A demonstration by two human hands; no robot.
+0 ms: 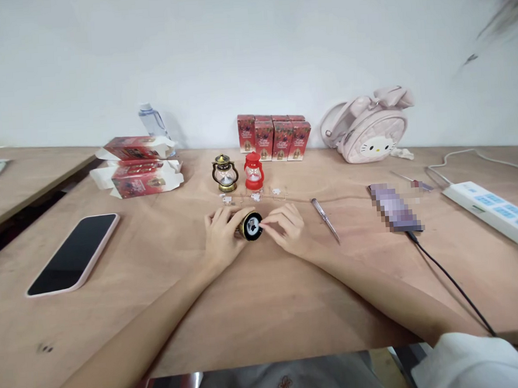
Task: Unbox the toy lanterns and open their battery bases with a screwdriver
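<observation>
My left hand [223, 234] is wrapped round a small dark-and-gold lantern [252, 226], tipped so its round black base with a pale centre faces me. At the right edge of that base, my right hand [286, 227] has thumb and forefinger pinched together; whatever they hold is too small to make out. Just beyond my hands stand a bronze-coloured mini lantern [225, 174] and a red mini lantern [253, 172], both upright. Small clear-and-white pieces [255, 197] lie in a row before them. A screwdriver [325, 219] rests to the right of my right hand.
Opened red boxes [144, 179] lie at left, with a bottle [153, 121] behind. Several closed red boxes [273, 139] stand by the wall. A pink bag [376, 131], a phone on a cable [394, 208] and a power strip [495, 212] are at right; another phone [74, 255] lies left.
</observation>
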